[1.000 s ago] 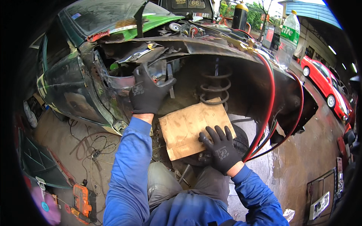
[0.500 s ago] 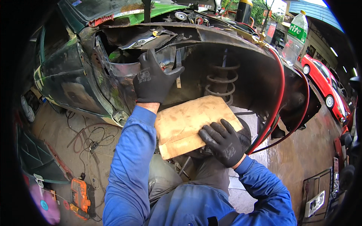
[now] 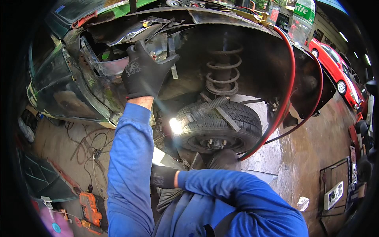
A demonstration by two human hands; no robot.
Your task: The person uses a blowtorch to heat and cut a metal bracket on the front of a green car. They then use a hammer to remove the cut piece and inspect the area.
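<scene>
My left hand (image 3: 144, 73), in a black glove, reaches up to the torn metal panel (image 3: 114, 67) in the car's wheel arch. Its thumb stretches out to the right, beside a narrow metal strip (image 3: 173, 59), and its fingers lie against the panel. My right hand (image 3: 162, 176), also gloved, is low and crossed behind my left forearm, so its fingers are hidden. Just above it a pale flat edge (image 3: 158, 156) shows; I cannot tell whether the hand holds it. A lit lamp (image 3: 176, 125) shines beside the tyre (image 3: 237, 122).
A coil spring (image 3: 223, 71) stands above the wheel. Red hoses (image 3: 294, 75) loop down at the right, near a plastic bottle (image 3: 302, 19) on the fender. Cables (image 3: 94, 152) and an orange tool case (image 3: 90, 207) lie at left. A red car (image 3: 335, 63) stands beyond.
My right hand has moved down and left behind my left forearm. The tan cardboard sheet has left its place over the wheel, uncovering tyre and lamp. My left hand stays at the panel.
</scene>
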